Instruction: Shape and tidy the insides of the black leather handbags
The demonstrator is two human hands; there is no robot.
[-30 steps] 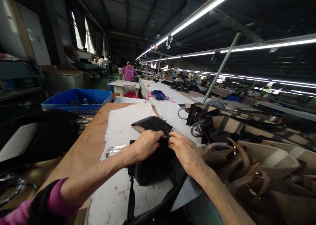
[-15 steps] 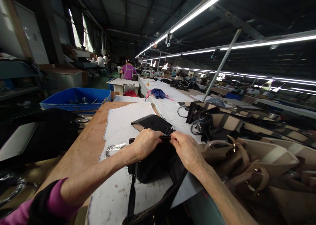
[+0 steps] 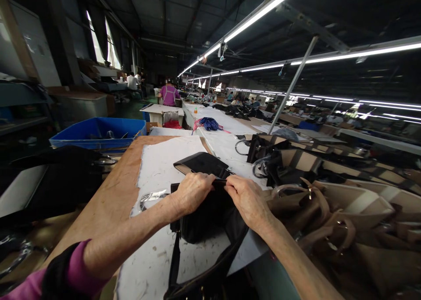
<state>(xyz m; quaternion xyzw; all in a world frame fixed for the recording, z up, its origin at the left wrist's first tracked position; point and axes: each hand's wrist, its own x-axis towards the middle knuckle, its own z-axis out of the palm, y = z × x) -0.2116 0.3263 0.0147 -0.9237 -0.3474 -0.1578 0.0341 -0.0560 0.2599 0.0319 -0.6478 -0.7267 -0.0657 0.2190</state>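
Observation:
A black bag (image 3: 204,223) lies on the white sheet in front of me, its strap hanging toward me. My left hand (image 3: 194,192) is closed on the bag's upper edge, fingers pinched near the middle. Close beside it, to the right, my right hand (image 3: 246,199) pinches the same edge; a small gap separates the two hands. Just beyond them rests a black flap-like piece (image 3: 202,163) with a beige underside. A plastic-wrapped handle (image 3: 151,198) sticks out left of the bag.
Brown bags (image 3: 355,203) and black bags (image 3: 272,159) are piled at the right. On the left are a blue bin (image 3: 98,131) and dark bags (image 3: 66,177). A blue cloth bundle (image 3: 209,123) lies farther along the table. A person in purple (image 3: 169,95) sits beyond.
The whole view has shifted slightly. Both hands keep their hold on the bag's edge, with hardly any movement.

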